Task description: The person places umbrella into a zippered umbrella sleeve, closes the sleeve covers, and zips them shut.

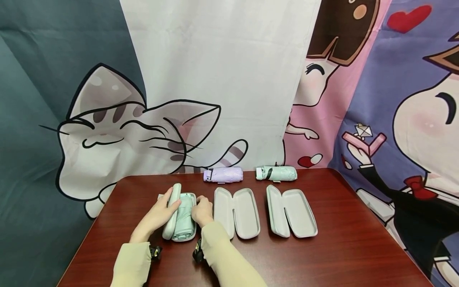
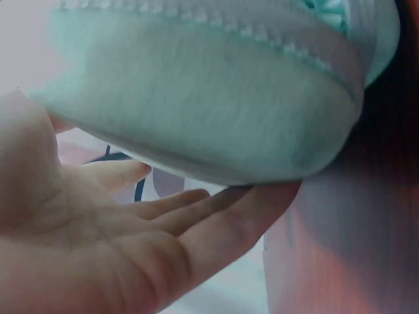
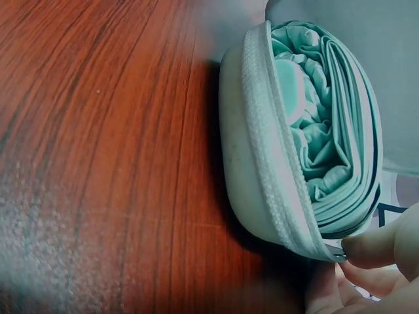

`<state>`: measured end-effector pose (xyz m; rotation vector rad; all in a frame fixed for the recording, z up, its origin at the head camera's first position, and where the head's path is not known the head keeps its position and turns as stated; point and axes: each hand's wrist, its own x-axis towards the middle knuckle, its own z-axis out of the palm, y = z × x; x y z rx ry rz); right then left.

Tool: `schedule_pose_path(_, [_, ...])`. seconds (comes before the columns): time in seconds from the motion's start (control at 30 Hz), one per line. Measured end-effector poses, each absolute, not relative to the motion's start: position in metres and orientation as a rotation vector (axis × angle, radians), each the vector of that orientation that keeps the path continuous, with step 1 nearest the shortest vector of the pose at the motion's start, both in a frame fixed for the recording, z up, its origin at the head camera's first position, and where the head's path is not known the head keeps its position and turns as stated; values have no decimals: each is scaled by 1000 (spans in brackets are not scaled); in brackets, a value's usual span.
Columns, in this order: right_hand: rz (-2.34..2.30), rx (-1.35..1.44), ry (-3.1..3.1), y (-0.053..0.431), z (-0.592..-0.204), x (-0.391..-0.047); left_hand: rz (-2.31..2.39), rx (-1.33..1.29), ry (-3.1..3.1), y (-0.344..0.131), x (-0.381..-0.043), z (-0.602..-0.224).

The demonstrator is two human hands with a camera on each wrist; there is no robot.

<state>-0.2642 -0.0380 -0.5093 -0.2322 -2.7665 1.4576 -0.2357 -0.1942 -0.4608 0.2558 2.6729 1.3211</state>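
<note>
My pale yellow sleeves [image 1: 231, 257] are reaching in over the bench [image 1: 322, 263], and black devices [image 1: 198, 253] are sitting at my wrists. My left hand [image 1: 157, 215] is not gripping; its fingers are lying extended against the outside of the lid [image 1: 173, 211], which is standing tilted up on its long edge. My right hand [image 1: 203, 211] is pinching, thumb and fingers closing on the zippered rim [image 3: 278, 163] at one corner of the case, beside a small metal piece. Between my hands the pale case is lying open at the left of the row, and a folded mint umbrella [image 1: 184, 217] is resting inside its lower half.

Just right of my right hand, a second case [image 1: 246, 213] is lying open, and farther right a third case [image 1: 299, 213] is lying open too. Beyond them, near the far edge, a lilac umbrella [image 1: 226, 174] is lying rolled, with another mint umbrella [image 1: 281, 173] resting to its right. Behind everything, a cartoon-printed cloth [image 1: 222, 59] is hanging.
</note>
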Motion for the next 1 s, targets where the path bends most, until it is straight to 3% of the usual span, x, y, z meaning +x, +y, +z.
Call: schedule_pose_path(1.0, [1482,-166,-2713,-36,-513,-264,968,103,2966,-154,-235,-477])
